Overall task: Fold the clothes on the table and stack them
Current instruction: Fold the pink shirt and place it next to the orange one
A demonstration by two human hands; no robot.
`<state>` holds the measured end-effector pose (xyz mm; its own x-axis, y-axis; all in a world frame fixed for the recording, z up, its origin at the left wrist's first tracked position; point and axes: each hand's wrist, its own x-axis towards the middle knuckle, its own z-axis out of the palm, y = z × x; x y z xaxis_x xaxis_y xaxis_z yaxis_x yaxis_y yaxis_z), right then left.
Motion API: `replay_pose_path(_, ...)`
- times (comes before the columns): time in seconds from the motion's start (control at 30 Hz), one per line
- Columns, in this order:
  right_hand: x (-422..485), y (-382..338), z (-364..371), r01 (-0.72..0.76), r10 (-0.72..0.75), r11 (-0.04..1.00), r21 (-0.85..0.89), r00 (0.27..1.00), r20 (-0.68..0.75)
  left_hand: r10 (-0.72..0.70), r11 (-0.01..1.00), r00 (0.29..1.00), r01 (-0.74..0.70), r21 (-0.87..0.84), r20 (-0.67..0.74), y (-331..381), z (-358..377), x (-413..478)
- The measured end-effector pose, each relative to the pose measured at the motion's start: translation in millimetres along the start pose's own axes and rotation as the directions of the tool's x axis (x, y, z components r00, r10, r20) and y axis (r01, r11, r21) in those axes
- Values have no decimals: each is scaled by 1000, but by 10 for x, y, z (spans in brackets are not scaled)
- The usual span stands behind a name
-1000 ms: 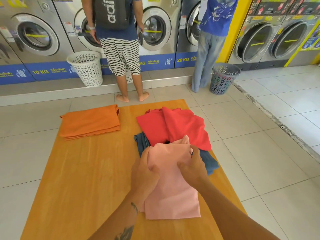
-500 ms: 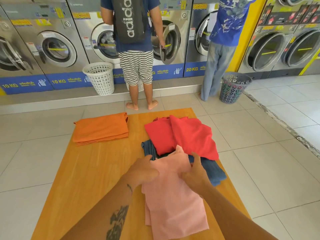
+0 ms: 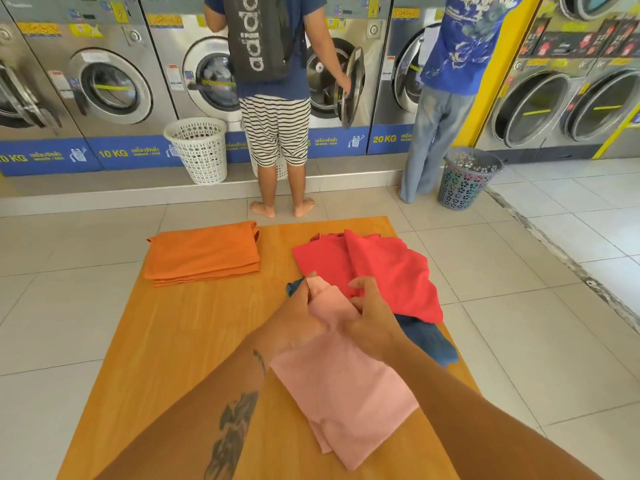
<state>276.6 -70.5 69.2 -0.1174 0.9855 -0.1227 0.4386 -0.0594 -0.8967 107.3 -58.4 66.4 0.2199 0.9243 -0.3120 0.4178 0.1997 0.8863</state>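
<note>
A pink garment (image 3: 346, 393) lies lengthwise on the wooden table (image 3: 180, 341), its far end gathered between my hands. My left hand (image 3: 299, 317) grips the far left edge of it. My right hand (image 3: 372, 318) pinches the same end from the right, fingers curled. Behind them a red garment (image 3: 381, 268) lies loosely spread over a dark blue one (image 3: 427, 341), which pokes out at the right. A folded orange garment (image 3: 204, 252) sits at the table's far left corner.
Two people stand at the row of washing machines beyond the table, one barefoot near its far edge (image 3: 280, 206). A white basket (image 3: 199, 152) and a grey basket (image 3: 467, 178) stand on the tiled floor. One machine door (image 3: 353, 88) hangs open.
My hands have bunched the pink garment's far end closer together and lifted it forward over the red garment's near edge. The view has tilted up. The person at the machine has opened its door.
</note>
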Motion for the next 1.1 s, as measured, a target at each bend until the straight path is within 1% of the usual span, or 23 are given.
replay_pose_path(0.1,25,-144,170,32,-30,995,-98,999,23,55,993,997,-61,-104,-62,-197,-192,-23)
replay_pose_path(0.17,55,-216,238,20,2,975,-220,995,98,71,985,990,-89,-148,-124,-328,-349,-119)
replay_pose_path(0.2,72,-241,246,3,52,948,-319,985,164,71,980,986,-97,-174,-150,-388,-445,-183)
replay_pose_path(0.23,86,-266,246,-7,123,895,-445,965,232,70,974,982,-105,-199,-174,-436,-548,-258)
replay_pose_path(0.27,108,-289,255,-3,191,831,-556,941,280,78,967,977,-123,-222,-199,-491,-656,-324)
replay_pose_path(0.3,135,-327,284,5,236,784,-621,923,305,93,961,970,-147,-235,-224,-565,-768,-379)
replay_pose_path(0.37,215,-454,428,26,239,784,-620,910,339,103,951,957,-174,-256,-270,-705,-995,-504)
replay_pose_path(0.43,351,-632,664,69,222,784,-617,897,383,69,944,938,-171,-282,-338,-861,-1232,-620)
replay_pose_path(0.53,579,-963,1092,94,250,779,-619,861,444,7,932,889,-171,-318,-458,-1036,-1616,-802)
replay_pose_path(0.6,703,-1179,1350,101,308,768,-632,807,504,5,936,854,-188,-299,-521,-1143,-1859,-917)
replay_pose_path(0.67,804,-1392,1570,93,369,774,-626,737,566,-4,937,827,-193,-290,-562,-1249,-2086,-1040)
replay_pose_path(0.7,842,-1481,1666,59,398,802,-595,690,605,-14,939,818,-187,-289,-575,-1299,-2195,-1101)
replay_pose_path(0.77,938,-1594,1821,-74,456,858,-508,565,688,-46,949,806,-150,-279,-590,-1393,-2382,-1204)
replay_pose_path(0.8,996,-1630,1888,-140,472,871,-471,502,724,-63,954,800,-126,-271,-597,-1441,-2463,-1231)
replay_pose_path(0.83,1065,-1663,1945,-186,480,875,-448,458,748,-80,960,795,-102,-262,-602,-1474,-2534,-1243)
replay_pose_path(0.87,1151,-1682,1994,-205,491,870,-448,440,752,-103,963,788,-75,-260,-607,-1497,-2591,-1225)
replay_pose_path(0.9,1236,-1704,2045,-202,505,861,-467,451,736,-122,963,781,-57,-263,-613,-1514,-2634,-1177)
replay_pose_path(0.93,1331,-1709,2095,-179,524,843,-508,490,697,-137,963,775,-43,-268,-617,-1534,-2666,-1094)
replay_pose_path(0.97,1416,-1702,2131,-139,538,811,-569,559,630,-156,961,772,-25,-274,-616,-1551,-2688,-988)
replay_pose_path(1.0,1495,-1670,2160,-88,527,764,-639,655,541,-189,959,776,13,-284,-602,-1583,-2702,-864)
replay_pose_path(1.03,1549,-1618,2176,-50,481,711,-701,762,434,-228,957,787,74,-280,-573,-1621,-2704,-737)
replay_pose_path(1.07,1575,-1532,2182,-27,394,669,-742,860,324,-269,957,799,158,-244,-538,-1660,-2693,-619)
replay_pose_path(1.1,1563,-1441,2181,-27,299,655,-755,927,226,-292,956,806,238,-168,-515,-1705,-2668,-527)
